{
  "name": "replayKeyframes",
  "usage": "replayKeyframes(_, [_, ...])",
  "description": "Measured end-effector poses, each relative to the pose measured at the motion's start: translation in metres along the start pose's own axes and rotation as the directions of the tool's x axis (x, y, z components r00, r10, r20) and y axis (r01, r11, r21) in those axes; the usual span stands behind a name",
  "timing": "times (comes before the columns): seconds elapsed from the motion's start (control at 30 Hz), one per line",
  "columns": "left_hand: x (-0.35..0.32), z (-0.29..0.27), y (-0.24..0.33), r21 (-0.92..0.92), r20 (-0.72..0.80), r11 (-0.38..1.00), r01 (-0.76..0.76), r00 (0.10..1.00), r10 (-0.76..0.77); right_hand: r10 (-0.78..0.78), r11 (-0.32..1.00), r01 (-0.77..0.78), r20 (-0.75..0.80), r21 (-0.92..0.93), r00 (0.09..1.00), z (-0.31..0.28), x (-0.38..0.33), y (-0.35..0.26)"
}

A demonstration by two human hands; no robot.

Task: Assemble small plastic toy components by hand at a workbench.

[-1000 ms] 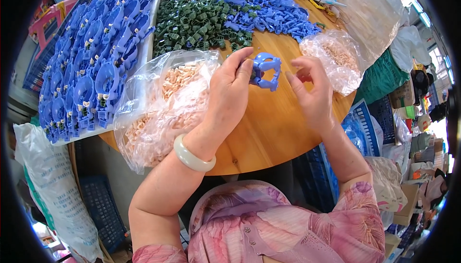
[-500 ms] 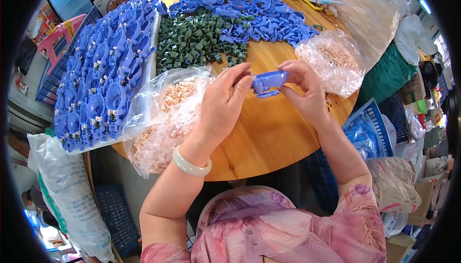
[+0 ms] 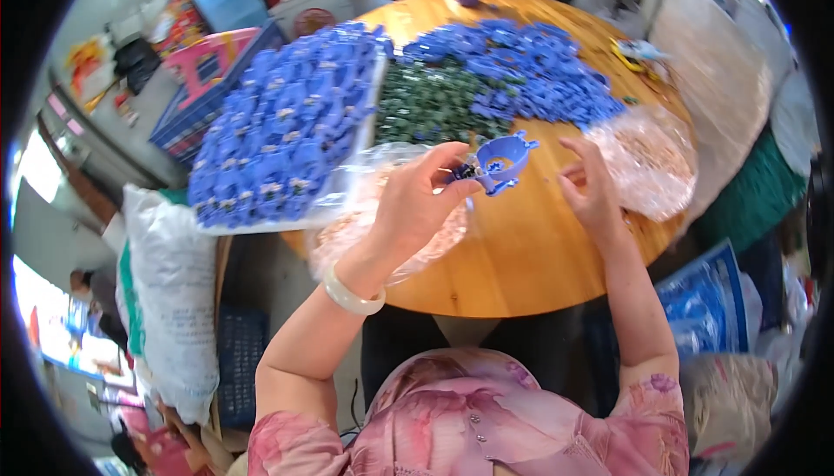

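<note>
My left hand [image 3: 420, 202] pinches a small blue plastic part [image 3: 498, 163] with a round opening, lifted above the round wooden table [image 3: 530, 250]. A tiny dark piece sits at its near end by my fingertips. My right hand [image 3: 591, 188] hovers just right of the part with fingers apart, holding nothing, close to a clear bag of small pinkish pieces [image 3: 650, 161]. Another clear bag of pinkish pieces [image 3: 347, 233] lies under my left wrist.
A tray piled with blue parts [image 3: 287, 128] overhangs the table's left edge. A heap of dark green pieces [image 3: 430, 102] and loose blue parts [image 3: 530, 68] fill the table's far half. White sacks [image 3: 174, 294] and a blue crate stand on the floor at the left.
My right hand has let go of the blue part and moved away to the right. My left hand now holds the part alone, raised and turned so its round opening shows.
</note>
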State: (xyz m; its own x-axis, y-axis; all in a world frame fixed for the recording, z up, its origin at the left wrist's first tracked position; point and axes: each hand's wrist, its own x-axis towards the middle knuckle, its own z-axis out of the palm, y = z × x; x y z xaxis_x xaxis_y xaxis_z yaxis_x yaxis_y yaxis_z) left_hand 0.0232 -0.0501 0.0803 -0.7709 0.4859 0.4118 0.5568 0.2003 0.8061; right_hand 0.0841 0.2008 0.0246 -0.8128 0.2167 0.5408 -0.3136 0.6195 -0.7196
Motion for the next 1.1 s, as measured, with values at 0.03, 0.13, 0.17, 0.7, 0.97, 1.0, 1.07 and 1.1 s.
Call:
replayKeyframes(0.03, [-0.003, -0.009, 0.003, 0.032, -0.024, 0.999, 0.012, 1.000, -0.011, -0.010, 0.999, 0.010, 0.011, -0.036, 1.000, 0.000, -0.001, 0.008])
replayKeyframes(0.13, [-0.012, -0.051, 0.002, 0.129, -0.142, 0.991, 0.044, 0.990, -0.025, -0.036, 0.997, 0.038, 0.034, -0.066, 0.999, 0.002, -0.002, 0.006])
replayKeyframes(0.17, [-0.015, -0.070, 0.003, 0.223, -0.188, 0.973, 0.062, 0.982, -0.019, -0.030, 0.998, 0.032, 0.046, -0.055, 0.999, 0.003, -0.002, 0.005])
replayKeyframes(0.7, [0.030, -0.288, -0.116, 0.682, -0.617, 0.574, 0.454, 0.779, 0.117, 0.053, 0.994, -0.040, 0.131, -0.100, 0.990, 0.011, -0.001, 0.033])
replayKeyframes(0.97, [0.059, -0.278, -0.148, 0.706, -0.622, 0.516, 0.485, 0.773, 0.124, 0.085, 0.991, -0.069, 0.142, -0.112, 0.986, 0.009, 0.001, 0.031])
replayKeyframes(1.0, [0.060, -0.276, -0.149, 0.702, -0.619, 0.515, 0.492, 0.779, 0.099, 0.083, 0.991, -0.065, 0.147, -0.118, 0.986, 0.010, 0.002, 0.033])
replayKeyframes(1.07, [0.059, -0.270, -0.151, 0.720, -0.610, 0.496, 0.485, 0.783, 0.119, 0.072, 0.993, -0.058, 0.140, -0.106, 0.987, 0.011, 0.001, 0.037])
replayKeyframes(1.1, [0.059, -0.268, -0.152, 0.739, -0.600, 0.474, 0.479, 0.788, 0.138, 0.064, 0.994, -0.051, 0.134, -0.092, 0.989, 0.012, 0.002, 0.038])
